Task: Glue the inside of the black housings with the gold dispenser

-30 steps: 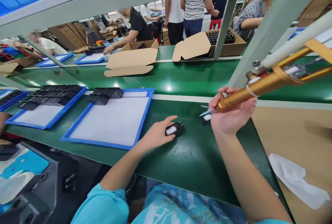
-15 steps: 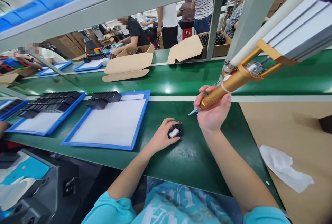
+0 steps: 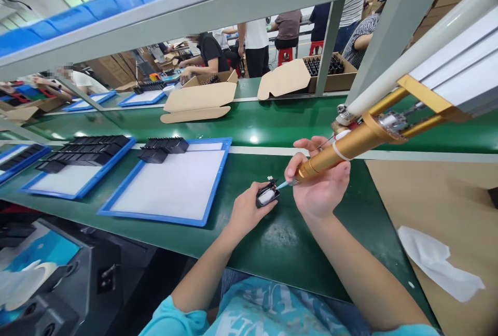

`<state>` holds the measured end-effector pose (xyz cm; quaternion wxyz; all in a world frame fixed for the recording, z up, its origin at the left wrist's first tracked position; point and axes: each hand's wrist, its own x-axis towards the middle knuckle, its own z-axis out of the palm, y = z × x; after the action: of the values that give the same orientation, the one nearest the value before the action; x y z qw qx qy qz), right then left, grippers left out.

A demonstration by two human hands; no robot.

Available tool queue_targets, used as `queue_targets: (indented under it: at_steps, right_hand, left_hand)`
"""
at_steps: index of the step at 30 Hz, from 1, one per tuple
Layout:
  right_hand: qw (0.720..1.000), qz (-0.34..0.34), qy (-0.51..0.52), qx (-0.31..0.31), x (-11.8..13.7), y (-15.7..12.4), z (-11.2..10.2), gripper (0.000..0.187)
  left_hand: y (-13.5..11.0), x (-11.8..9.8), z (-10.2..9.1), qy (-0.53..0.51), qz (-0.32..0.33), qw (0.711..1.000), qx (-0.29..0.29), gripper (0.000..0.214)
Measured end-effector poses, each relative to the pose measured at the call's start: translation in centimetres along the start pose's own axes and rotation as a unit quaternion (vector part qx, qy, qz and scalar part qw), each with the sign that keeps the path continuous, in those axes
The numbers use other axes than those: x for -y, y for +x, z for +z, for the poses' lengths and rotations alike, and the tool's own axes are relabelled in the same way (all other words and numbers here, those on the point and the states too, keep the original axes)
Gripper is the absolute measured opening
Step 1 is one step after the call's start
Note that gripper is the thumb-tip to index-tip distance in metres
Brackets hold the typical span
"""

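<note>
Between its thumb and fingers, my left hand (image 3: 246, 210) grips a small black plastic case (image 3: 267, 195), tilted, its open side showing a white filling and some wires. My right hand (image 3: 321, 183) is wrapped under a gold-coloured glue dispenser (image 3: 330, 157) hung from a jointed arm. The dispenser's pale blue nozzle tip (image 3: 282, 185) reaches the right edge of the case; whether it touches the inside cannot be made out. To the left, similar black cases (image 3: 163, 148) stand in a row at the back of a blue-rimmed white tray (image 3: 167, 185).
A second tray (image 3: 58, 184) of black cases is further left. On the right lie a cardboard sheet (image 3: 428, 206) and a crumpled white tissue (image 3: 439, 263). A metal shelf frame (image 3: 218, 9) crosses above the green bench. Opposite, people work beside open cartons (image 3: 334, 79).
My left hand has lifted and tilted the black case off the bench toward the dispenser. The nozzle tip, apart from it before, now meets the case's edge.
</note>
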<state>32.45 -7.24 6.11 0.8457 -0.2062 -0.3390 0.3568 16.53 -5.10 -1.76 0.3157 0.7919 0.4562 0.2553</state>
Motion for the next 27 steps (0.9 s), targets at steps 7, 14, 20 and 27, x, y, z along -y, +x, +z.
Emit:
queue_targets:
  at_steps: [7,14,20,27]
  right_hand:
    - [1.000,0.011,0.021,0.002,0.2,-0.4,0.2,0.044]
    - [1.000,0.009,0.014,0.009,0.2,-0.3,0.1,0.045]
    - [1.000,0.000,0.006,0.012,0.2,-0.4,0.1,0.044]
    - [1.000,0.000,0.017,0.022,0.2,-0.5,0.0,0.045]
  left_hand:
    - [-0.3,-1.9,-1.1,0.015,0.028,0.997,-0.068,0.028]
    - [-0.6,-2.5,-1.6,0.038,0.055,0.993,-0.099,0.029]
    - [-0.7,-2.7,-1.6,0.041,0.066,0.992,-0.096,0.028]
    - [-0.7,-2.7,-1.5,0.032,0.066,0.993,-0.090,0.029]
